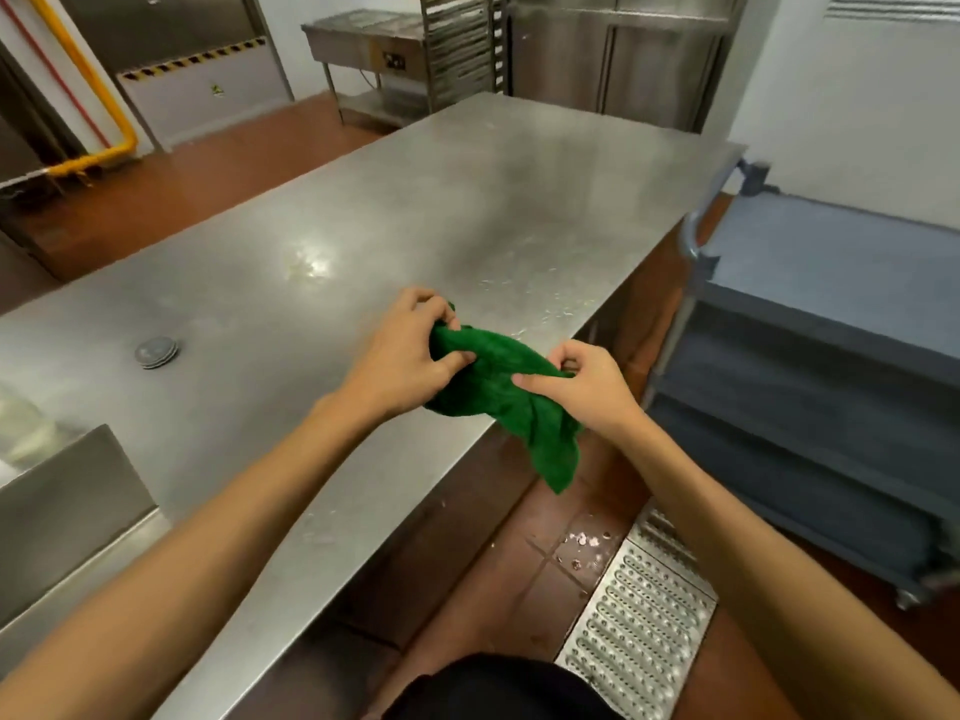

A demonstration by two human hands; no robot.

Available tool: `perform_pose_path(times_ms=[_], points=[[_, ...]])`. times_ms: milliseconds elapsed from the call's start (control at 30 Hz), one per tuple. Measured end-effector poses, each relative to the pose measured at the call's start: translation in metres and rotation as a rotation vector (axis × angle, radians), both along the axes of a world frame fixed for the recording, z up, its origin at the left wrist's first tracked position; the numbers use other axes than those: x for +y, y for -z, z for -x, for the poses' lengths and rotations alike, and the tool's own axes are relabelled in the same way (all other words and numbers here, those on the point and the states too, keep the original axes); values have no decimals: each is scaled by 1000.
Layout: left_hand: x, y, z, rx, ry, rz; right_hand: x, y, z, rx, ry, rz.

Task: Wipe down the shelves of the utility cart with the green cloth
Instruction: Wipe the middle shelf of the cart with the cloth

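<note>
I hold the green cloth (498, 379) over the steel table's (441, 215) edge. My left hand (402, 350) grips it at nine o'clock and my right hand (576, 387) pinches it at three. The utility cart (831, 314) stands at three o'clock, apart from the cloth.

Two hands (left hand (405, 356), right hand (577, 387)), one green cloth (496, 363), one utility cart (831, 252)

cloth (506, 392) over table (467, 210) edge, cart (831, 314) right of table, floor grate (639, 621) below
</note>
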State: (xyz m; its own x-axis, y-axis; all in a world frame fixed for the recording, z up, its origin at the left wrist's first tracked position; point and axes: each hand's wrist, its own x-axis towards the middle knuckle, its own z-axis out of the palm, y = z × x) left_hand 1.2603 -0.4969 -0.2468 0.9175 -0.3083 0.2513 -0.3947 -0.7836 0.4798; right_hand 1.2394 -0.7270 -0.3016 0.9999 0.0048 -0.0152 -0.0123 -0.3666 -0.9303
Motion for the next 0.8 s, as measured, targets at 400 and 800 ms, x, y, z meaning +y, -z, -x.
perform_pose_path(times_ms=[400, 800], points=[[-165, 13, -18, -177, 354, -137, -164, 6, 64, -80, 240, 188], [-322, 4, -43, -255, 635, 115, -273, -26, 99, -255, 617, 351]])
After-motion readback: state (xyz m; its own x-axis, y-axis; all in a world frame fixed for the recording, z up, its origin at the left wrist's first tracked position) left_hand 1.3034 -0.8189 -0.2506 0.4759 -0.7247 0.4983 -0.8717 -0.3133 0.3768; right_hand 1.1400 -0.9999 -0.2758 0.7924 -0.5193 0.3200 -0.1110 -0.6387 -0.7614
